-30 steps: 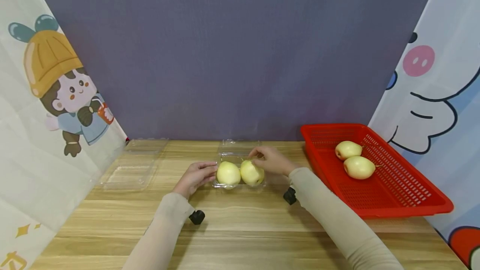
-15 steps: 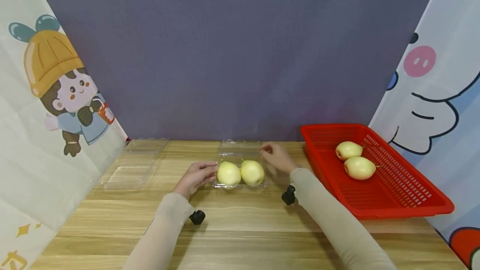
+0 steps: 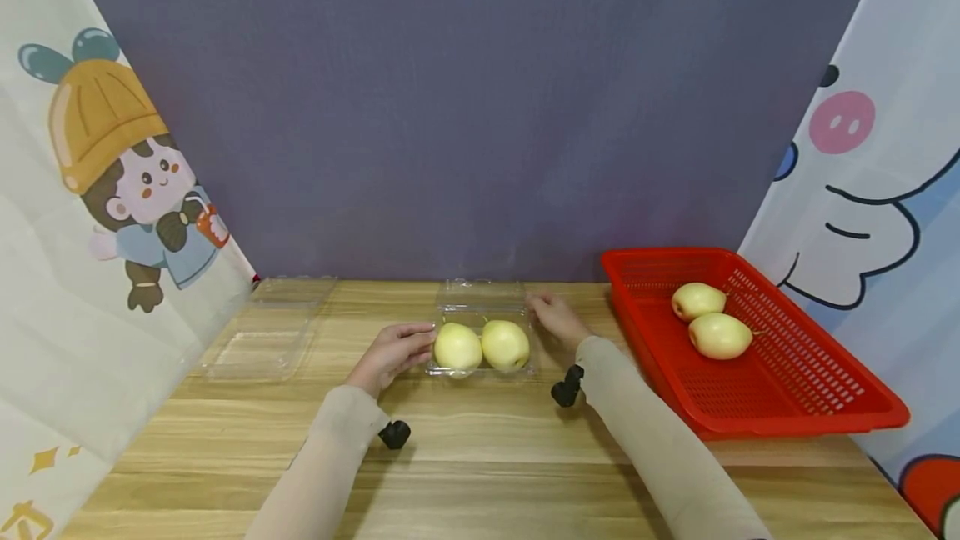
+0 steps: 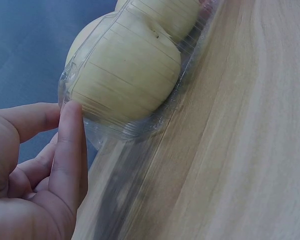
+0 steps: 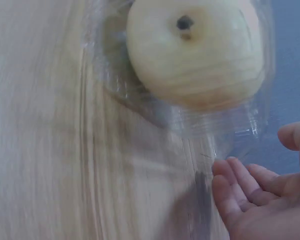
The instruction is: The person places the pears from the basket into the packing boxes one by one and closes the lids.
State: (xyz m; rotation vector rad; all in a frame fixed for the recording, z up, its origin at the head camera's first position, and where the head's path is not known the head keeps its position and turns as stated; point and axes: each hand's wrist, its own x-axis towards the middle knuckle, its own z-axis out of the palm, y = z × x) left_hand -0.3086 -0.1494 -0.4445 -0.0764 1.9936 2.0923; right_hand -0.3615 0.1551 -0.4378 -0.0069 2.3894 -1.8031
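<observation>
Two pale yellow pears, a left one and a right one, sit side by side in a clear plastic clamshell box. Its lid is folded back towards the wall. At the box's left side, my left hand pinches the rim between thumb and finger, clearest in the left wrist view. My right hand is beside the box's back right corner, near the lid. In the right wrist view its loosely bent fingers hold nothing and lie just off the plastic.
A red perforated basket stands at the right with two more pears inside. Another clear clamshell box lies opened at the left. A dark cloth wall rises behind the wooden table.
My right hand has let go of the right pear and moved right, to the box's back right corner. The left hand has kept its place at the rim.
</observation>
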